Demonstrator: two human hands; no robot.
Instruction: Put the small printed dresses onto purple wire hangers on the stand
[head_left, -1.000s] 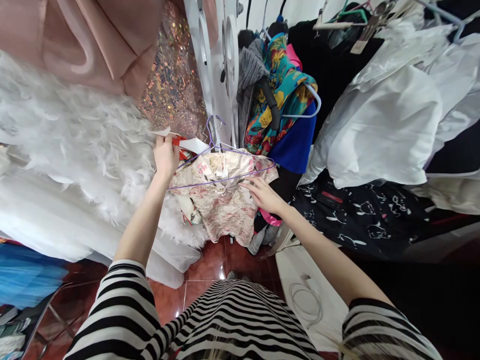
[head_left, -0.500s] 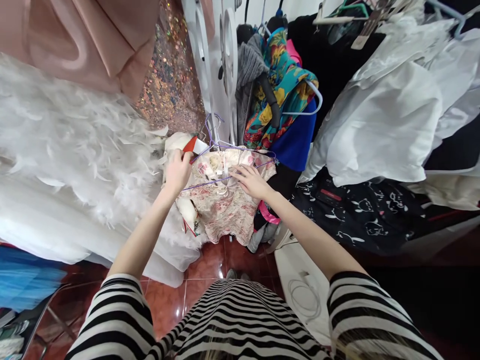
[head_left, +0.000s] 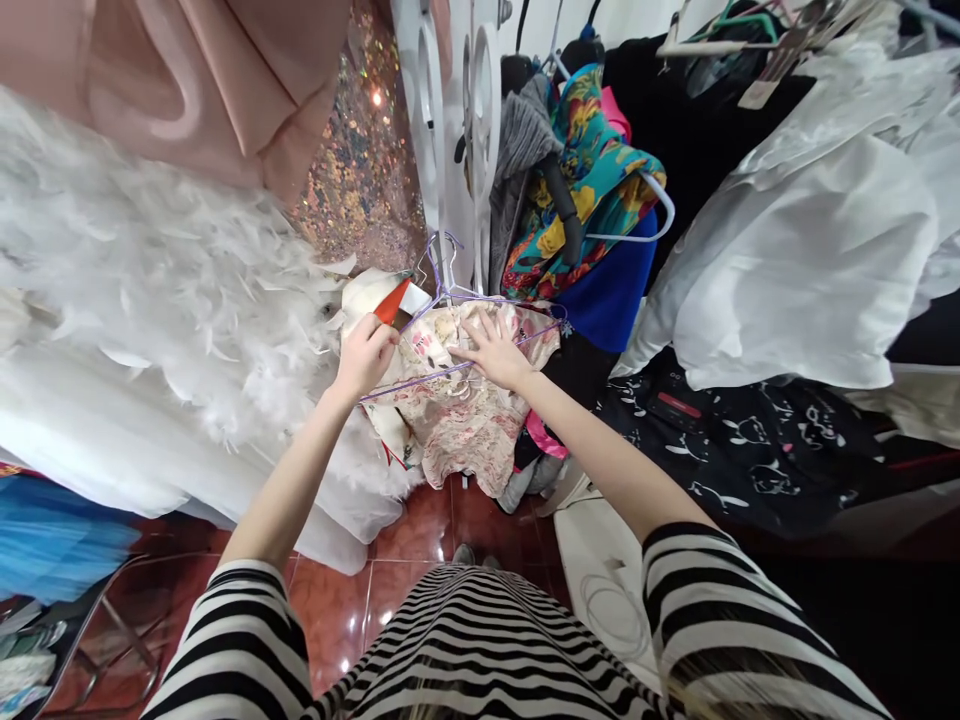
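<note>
A pale pink floral top (head_left: 472,435) hangs on a thin purple clothes hanger (head_left: 427,380). My left hand (head_left: 366,358) is closed at the left end of that hanger, where the top's shoulder lies; the fingertips are partly hidden. Spread flat over the top's neckline is my right hand (head_left: 491,350), with its fingers apart. The hanger's right end shows through beyond it. Just above my left hand, an orange-red and white piece (head_left: 394,300) sits on a cream garment behind the top.
White feathery fabric (head_left: 247,330) fills the left side. A white scrolled metal stand (head_left: 484,130) rises behind the hanger. Colourful floral clothing (head_left: 559,235) and a white satin garment (head_left: 802,270) hang at right. A white panel with a coiled cable (head_left: 611,610) lies below.
My right hand has spread its fingers and shifted slightly over the neckline. My left hand stays at the hanger's left end. The view has swung slightly left.
</note>
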